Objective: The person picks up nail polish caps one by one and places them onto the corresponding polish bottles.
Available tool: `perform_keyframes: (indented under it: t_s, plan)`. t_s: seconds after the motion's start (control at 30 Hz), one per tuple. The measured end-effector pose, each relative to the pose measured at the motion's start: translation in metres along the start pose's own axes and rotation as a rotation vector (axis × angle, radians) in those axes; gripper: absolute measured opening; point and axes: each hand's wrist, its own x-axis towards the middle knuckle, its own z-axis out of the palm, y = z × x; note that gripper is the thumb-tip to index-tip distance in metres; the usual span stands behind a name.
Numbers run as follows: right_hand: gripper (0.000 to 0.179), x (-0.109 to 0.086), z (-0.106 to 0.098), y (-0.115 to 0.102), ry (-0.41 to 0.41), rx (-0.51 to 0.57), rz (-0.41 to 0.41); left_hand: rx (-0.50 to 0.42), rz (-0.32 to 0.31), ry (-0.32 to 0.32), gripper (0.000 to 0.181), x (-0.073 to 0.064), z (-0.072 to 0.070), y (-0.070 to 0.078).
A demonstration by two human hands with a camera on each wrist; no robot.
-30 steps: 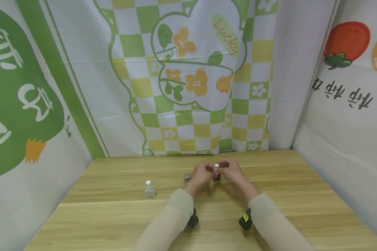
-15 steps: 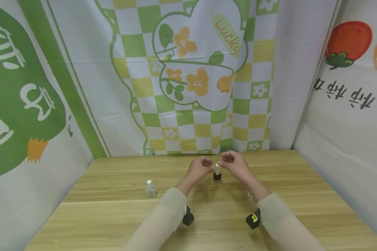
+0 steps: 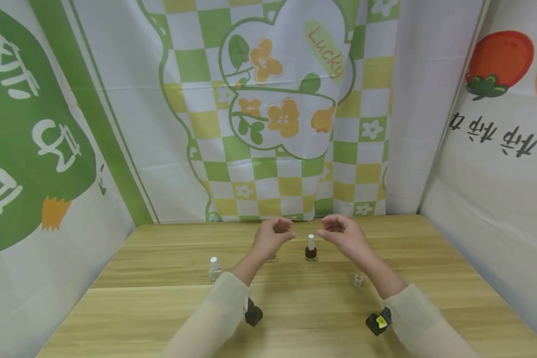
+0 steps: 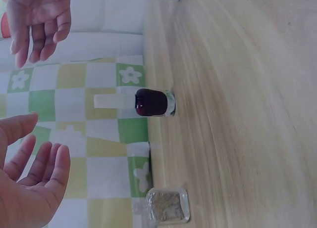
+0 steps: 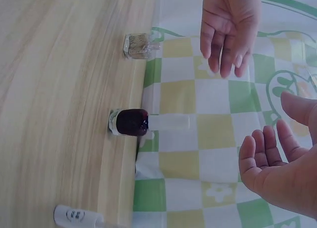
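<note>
A dark red nail polish bottle [image 3: 311,254] with a white cap stands upright on the wooden table between my two hands, touched by neither. To its left my left hand [image 3: 269,236] is raised with relaxed fingers, holding nothing. My right hand [image 3: 345,234] is held to its right in much the same pose, also with nothing in it. A clear bottle of glittery grey polish [image 4: 168,206], uncapped with its glass neck showing, stands beyond the left wrist; in the head view that arm mostly hides it. Nearer the right forearm, a loose white cap [image 3: 358,281] stands on the table.
Left of the left forearm stands a clear bottle with a white cap [image 3: 214,271], partly covered by the sleeve. The wooden table [image 3: 313,318] ends at a checkered curtain [image 3: 277,184] behind the bottles. Printed white cloths hang at both sides.
Both hands have let go of the dark red bottle and moved apart, left hand leftward, right hand rightward. The bottle stays standing. The loose cap has come into view beside the right forearm.
</note>
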Motion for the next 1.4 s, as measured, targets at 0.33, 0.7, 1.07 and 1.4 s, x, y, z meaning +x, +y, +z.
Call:
perform_keyframes:
  t_s: [0.33, 0.7, 1.07, 1.4]
  plan:
    - [0.037, -0.018, -0.018, 0.008, 0.003, -0.073, -0.05, -0.036, -0.039, 0.082, 0.026, -0.016, -0.022, -0.008]
    - [0.037, -0.035, -0.037, 0.023, 0.017, -0.098, -0.037, 0.014, -0.068, 0.105, 0.038, -0.024, -0.033, -0.031]
    - [0.048, -0.046, -0.055, 0.044, 0.003, -0.116, -0.017, 0.064, -0.199, 0.068, 0.048, -0.022, -0.037, -0.052]
    - [0.059, -0.05, -0.066, 0.065, -0.088, -0.14, 0.063, 0.063, -0.225, 0.038, 0.057, -0.019, -0.032, -0.062]
